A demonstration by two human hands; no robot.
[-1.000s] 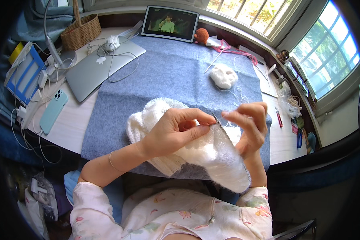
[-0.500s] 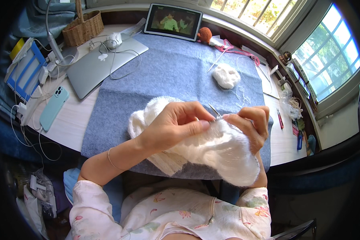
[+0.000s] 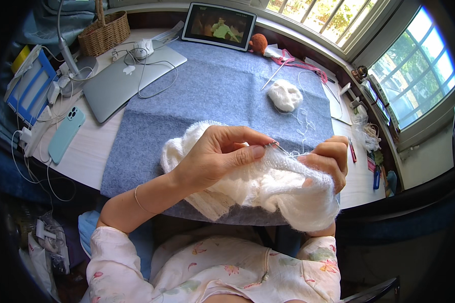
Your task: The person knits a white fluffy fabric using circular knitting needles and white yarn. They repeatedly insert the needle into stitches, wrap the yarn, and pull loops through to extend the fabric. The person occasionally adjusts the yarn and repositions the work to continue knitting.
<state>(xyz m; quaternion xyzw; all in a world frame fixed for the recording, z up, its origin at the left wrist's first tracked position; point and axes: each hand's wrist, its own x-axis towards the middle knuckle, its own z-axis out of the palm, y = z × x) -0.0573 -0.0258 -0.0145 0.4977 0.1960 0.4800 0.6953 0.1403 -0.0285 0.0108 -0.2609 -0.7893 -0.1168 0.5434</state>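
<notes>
Left hand (image 3: 215,159) pinched shut on knitting needle (image 3: 274,145); right hand (image 3: 327,162) curled closed, gripping white knitting (image 3: 268,189) at frame centre (over blue felt mat (image 3: 212,86)). Wicker basket (image 3: 105,33), upper left; contents not discernible.

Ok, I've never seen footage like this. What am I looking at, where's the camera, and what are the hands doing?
There is no machine here: a person works with two bare hands. The camera sits on the person's head and looks down, and its wide lens bends straight edges near the rim. The left hand and right hand hold a fluffy white knitted piece, with thin needle tips between the fingers. It rests over a grey-blue felt mat on the desk. A white yarn ball lies further back. Around it: a closed laptop, a pale green phone, a tablet showing a picture, and a wicker basket.
</notes>
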